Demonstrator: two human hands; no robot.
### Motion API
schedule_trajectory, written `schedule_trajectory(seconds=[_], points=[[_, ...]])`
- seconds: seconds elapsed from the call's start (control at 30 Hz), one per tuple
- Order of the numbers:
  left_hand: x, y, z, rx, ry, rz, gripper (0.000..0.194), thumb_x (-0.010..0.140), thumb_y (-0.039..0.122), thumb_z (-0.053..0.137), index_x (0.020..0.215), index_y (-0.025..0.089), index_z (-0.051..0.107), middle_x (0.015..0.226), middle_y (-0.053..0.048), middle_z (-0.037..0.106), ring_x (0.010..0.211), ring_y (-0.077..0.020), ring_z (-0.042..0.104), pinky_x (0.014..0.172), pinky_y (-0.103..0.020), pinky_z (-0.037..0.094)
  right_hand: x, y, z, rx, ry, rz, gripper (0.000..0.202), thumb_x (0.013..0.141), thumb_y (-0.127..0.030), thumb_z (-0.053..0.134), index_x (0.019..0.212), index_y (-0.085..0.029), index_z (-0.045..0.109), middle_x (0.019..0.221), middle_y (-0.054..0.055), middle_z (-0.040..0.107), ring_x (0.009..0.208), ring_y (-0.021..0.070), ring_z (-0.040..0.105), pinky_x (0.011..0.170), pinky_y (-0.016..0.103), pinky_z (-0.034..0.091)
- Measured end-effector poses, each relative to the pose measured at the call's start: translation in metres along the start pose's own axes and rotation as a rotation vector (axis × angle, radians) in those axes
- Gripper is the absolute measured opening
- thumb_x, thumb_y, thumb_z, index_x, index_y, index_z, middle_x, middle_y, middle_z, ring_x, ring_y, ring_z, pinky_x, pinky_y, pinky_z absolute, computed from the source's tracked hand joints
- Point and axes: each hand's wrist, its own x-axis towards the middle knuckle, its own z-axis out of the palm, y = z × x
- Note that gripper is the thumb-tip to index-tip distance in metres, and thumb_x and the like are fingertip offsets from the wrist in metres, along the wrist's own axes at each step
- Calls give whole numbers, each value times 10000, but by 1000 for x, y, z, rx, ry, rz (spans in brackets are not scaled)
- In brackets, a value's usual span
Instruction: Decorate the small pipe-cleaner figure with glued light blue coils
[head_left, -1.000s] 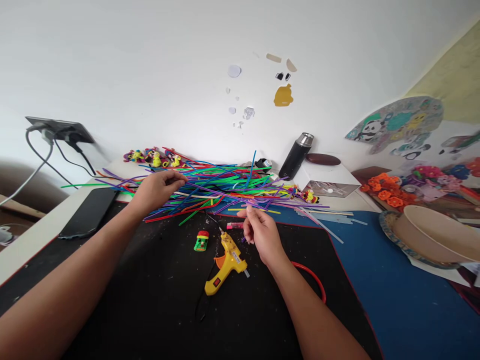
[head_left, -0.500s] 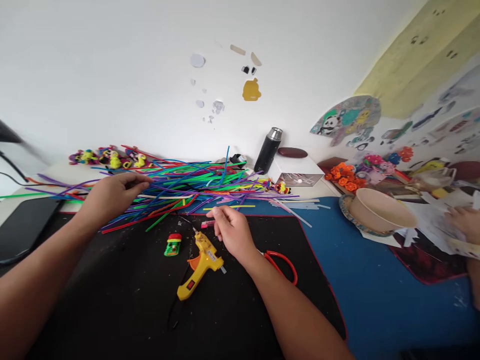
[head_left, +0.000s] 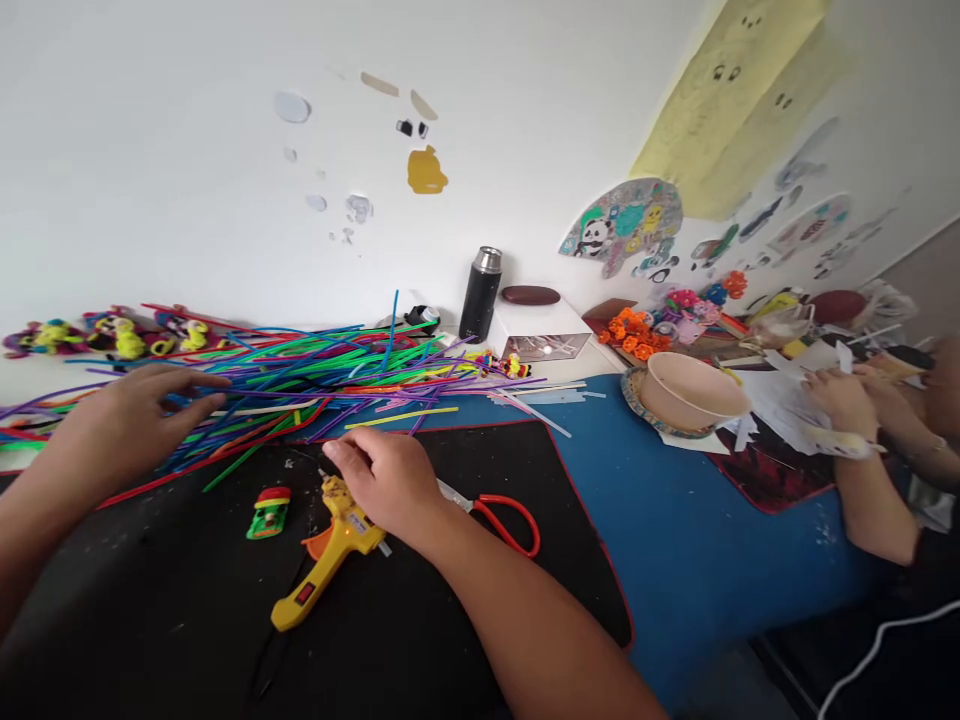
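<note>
My left hand (head_left: 131, 420) hovers over the left side of a pile of coloured pipe cleaners (head_left: 322, 370). Its thumb and fingers are apart, and nothing shows between them. My right hand (head_left: 394, 485) is curled just above the nozzle end of a yellow hot glue gun (head_left: 322, 575), thumb and forefinger close together; anything inside is hidden. The glue gun lies on the black mat (head_left: 187, 620). Left of it lies a small green, red and yellow fuzzy piece (head_left: 268, 513). Red-handled scissors (head_left: 525, 508) lie partly behind my right wrist.
A black thermos (head_left: 480, 298) stands by the wall beside a white box (head_left: 540, 325). Small fuzzy figures (head_left: 120, 335) sit at back left. On the blue table (head_left: 660, 530) to the right is a beige bowl (head_left: 694, 390). Another person's hands (head_left: 840, 400) handle white material at far right.
The view has swung right, so the scene sits further left and more of the other person shows. My left thumb and fingers have parted. A pink item near my right fingers is no longer visible.
</note>
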Motion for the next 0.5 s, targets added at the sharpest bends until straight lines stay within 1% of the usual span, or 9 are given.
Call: schedule_trajectory(seconds=[0.07,0.13,0.17,0.2,0.23,0.3,0.37,0.4,0.5], points=[[-1,15,-2,-50,12,53,504,914,602,393,1057,291,762,1221,-81,770,1034,-334,729,855,-401,572,0,-1,-1,-15,-5,-11,336,1081,-471,579,894,-232,723,731,-19,707,694,150,639,620,262,320],[1,34,1,-110,6,136,450,907,586,433,1032,294,751,1152,-69,791,1069,-327,725,914,-399,565,0,-2,-3,-19,-4,-28,329,1084,-455,583,884,-229,714,729,-22,704,691,147,637,617,263,314],[3,44,3,-120,-12,221,427,903,565,455,1019,281,751,1112,-81,801,1084,-333,722,967,-415,549,0,-2,-3,-22,0,-36,327,1086,-450,583,881,-228,710,732,-23,706,694,147,641,618,265,312],[6,53,7,-107,-5,308,422,897,550,467,1014,263,753,1101,-106,805,1108,-349,708,1030,-447,520,0,-2,-3,-27,5,-42,325,1088,-447,582,883,-228,708,740,-22,713,702,148,649,620,267,311],[9,60,10,-88,14,371,429,905,536,466,1032,250,759,1135,-126,803,1159,-366,687,1078,-477,488,0,-2,-4,-33,11,-46,323,1090,-447,580,888,-230,707,752,-20,722,715,151,659,626,269,312],[18,71,18,6,-12,472,450,934,502,437,1073,232,769,1228,-147,785,1240,-377,648,1134,-501,440,1,-2,-5,-46,20,-49,320,1090,-461,581,906,-233,709,787,-13,748,751,161,685,641,271,321],[26,73,24,156,-45,505,466,957,476,414,1106,219,774,1288,-155,766,1284,-385,614,1142,-505,429,1,-4,-6,-59,21,-51,321,1090,-476,578,925,-237,714,824,-4,772,786,169,706,651,274,330],[30,71,25,238,-68,499,463,959,460,417,1123,212,772,1301,-158,760,1294,-390,603,1132,-506,435,1,-5,-7,-66,17,-51,324,1091,-481,575,930,-238,717,836,0,781,798,172,713,651,276,333],[38,58,27,437,-157,412,441,932,437,464,1129,184,767,1246,-183,775,1253,-414,620,1059,-512,478,0,-8,-10,-96,3,-46,330,1092,-487,570,938,-240,727,853,5,798,824,177,734,647,281,340]])
